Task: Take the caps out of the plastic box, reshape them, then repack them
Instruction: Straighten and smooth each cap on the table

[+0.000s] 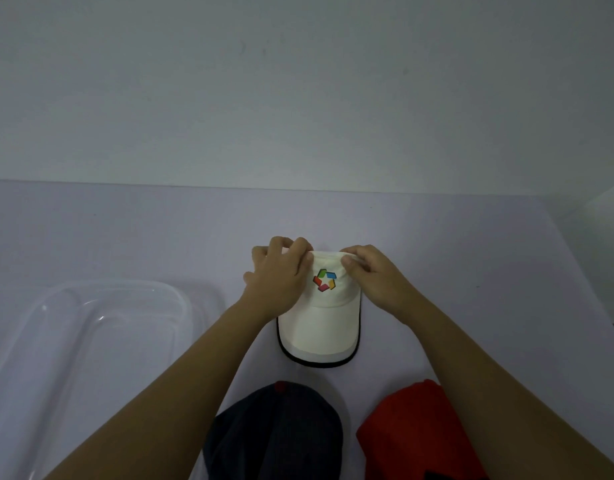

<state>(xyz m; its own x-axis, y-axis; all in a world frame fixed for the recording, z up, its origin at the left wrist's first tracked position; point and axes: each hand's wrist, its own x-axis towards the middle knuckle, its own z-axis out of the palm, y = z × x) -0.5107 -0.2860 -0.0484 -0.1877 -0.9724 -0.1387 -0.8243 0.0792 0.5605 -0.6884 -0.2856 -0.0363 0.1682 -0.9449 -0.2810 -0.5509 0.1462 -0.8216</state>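
Observation:
A white cap [321, 327] with a many-coloured logo and a black-edged brim lies on the table, brim toward me. My left hand [277, 275] grips the left side of its crown with curled fingers. My right hand [371, 271] pinches the crown's top right edge between thumb and fingers. A dark navy cap [277, 431] sits near me at the bottom centre, and a red cap [412, 431] lies to its right. The clear plastic box [91, 327] stands at the left.
The pale lilac table [471, 254] runs back to a plain wall. Its right edge falls away at the far right. My forearms pass over the space between the box and the two near caps.

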